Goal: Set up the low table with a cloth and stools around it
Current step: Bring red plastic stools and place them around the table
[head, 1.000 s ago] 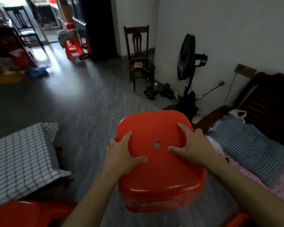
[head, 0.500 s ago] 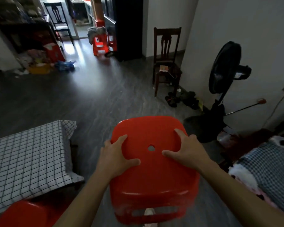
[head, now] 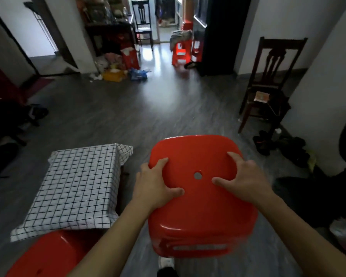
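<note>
cloth [head: 76, 184] on low table | held stool [head: 200, 196] right | second stool [head: 48, 254] nearer

This is a lived-in home, a dim main room opening onto others. Grey wood-look flooring [head: 128, 108] is running well beyond the fingers [head: 221, 181] toward a bright doorway [head: 166, 19], where a dark dining chair [head: 143, 23] is standing. A carved wooden chair [head: 268, 84] is sitting against the white wall to the right of the fingers, with shoes [head: 262, 143] lying beside its legs. Boxes and bags [head: 120, 66] are piling up by a cluttered shelf [head: 108, 33] far ahead and left. A checked cloth [head: 76, 184] is covering the low worktop just left of the fingers, and red plastic stools [head: 180, 52] are standing near the doorway.
</note>
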Demonstrator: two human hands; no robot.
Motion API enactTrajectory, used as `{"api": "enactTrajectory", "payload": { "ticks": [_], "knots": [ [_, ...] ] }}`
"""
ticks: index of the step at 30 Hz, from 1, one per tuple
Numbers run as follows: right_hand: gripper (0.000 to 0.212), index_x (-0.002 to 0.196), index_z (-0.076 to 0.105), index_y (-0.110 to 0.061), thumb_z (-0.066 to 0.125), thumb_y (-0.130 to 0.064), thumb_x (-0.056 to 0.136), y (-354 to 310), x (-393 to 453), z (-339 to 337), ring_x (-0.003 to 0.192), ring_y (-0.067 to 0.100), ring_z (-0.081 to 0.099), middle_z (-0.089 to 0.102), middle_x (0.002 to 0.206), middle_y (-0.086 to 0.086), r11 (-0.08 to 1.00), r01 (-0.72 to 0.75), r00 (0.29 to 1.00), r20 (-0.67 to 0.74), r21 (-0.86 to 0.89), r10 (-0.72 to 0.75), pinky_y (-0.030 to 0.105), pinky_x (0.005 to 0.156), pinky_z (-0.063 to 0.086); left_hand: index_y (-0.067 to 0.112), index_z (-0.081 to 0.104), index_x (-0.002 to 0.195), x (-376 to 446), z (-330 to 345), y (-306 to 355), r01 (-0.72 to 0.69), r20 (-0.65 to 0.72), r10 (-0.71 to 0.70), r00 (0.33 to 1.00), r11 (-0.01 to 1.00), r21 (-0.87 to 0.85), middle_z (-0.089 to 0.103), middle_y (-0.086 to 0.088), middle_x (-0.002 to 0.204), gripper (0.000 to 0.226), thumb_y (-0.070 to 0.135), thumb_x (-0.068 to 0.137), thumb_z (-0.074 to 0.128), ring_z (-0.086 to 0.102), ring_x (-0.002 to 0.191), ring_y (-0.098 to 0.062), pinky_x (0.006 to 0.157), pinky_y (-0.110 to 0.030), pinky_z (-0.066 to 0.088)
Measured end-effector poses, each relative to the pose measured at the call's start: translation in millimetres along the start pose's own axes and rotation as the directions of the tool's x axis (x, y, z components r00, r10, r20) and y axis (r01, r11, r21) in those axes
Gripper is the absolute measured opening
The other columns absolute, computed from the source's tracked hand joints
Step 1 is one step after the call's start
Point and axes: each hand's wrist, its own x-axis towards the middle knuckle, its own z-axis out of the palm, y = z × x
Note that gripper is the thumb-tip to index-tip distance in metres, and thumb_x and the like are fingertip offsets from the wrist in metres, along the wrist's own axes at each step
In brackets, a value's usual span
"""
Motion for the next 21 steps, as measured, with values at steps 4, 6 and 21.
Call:
{"api": "enactTrajectory", "payload": {
  "ticks": [4, 6, 21],
  "knots": [
    [0.107, 0.151, 0.025, -0.037, 0.076, -0.069, 0.062, -23.4, 68.2, 8.8, 0.12, 0.03, 0.052, 0.046, 0.134, 0.016, 0.999, 0.042, 0.998, 0.05, -0.024, -0.041, 0.04, 0.101, 0.047, 0.049, 0.025, 0.146, 59.2, 0.2, -12.5, 0.061, -0.014, -0.062, 0.998, 0.998, -0.025, 0.029, -0.013, 0.147, 0.113, 0.07, 0.05, 0.081, 0.039, 0.133, -0.034, 0.108, -0.048, 0.041],
    [0.108, 0.152, 0.024, -0.037, 0.077, -0.067, 0.063, -37.7, 106.0, 14.4, 0.12, 0.031, 0.052, 0.044, 0.134, 0.016, 0.998, 0.049, 0.996, 0.079, -0.05, -0.045, 0.042, 0.102, 0.047, 0.048, 0.024, 0.147, 91.8, 1.1, -21.3, 0.092, -0.009, -0.093, 0.996, 0.995, -0.044, 0.028, -0.014, 0.147, 0.114, 0.07, 0.051, 0.08, 0.038, 0.134, -0.035, 0.109, -0.049, 0.04],
    [0.104, 0.149, 0.018, -0.046, 0.075, -0.065, 0.064, -155.1, 329.9, 93.8, 0.118, 0.034, 0.052, 0.04, 0.133, 0.015, 0.949, 0.276, 0.921, 0.326, -0.155, -0.214, 0.045, 0.101, 0.048, 0.049, 0.011, 0.148, 251.1, -3.2, -104.2, 0.422, -0.01, -0.434, 0.901, 0.88, -0.219, 0.015, -0.013, 0.153, 0.113, 0.065, 0.058, 0.078, 0.029, 0.14, -0.035, 0.111, -0.046, 0.038]
  ]
}}
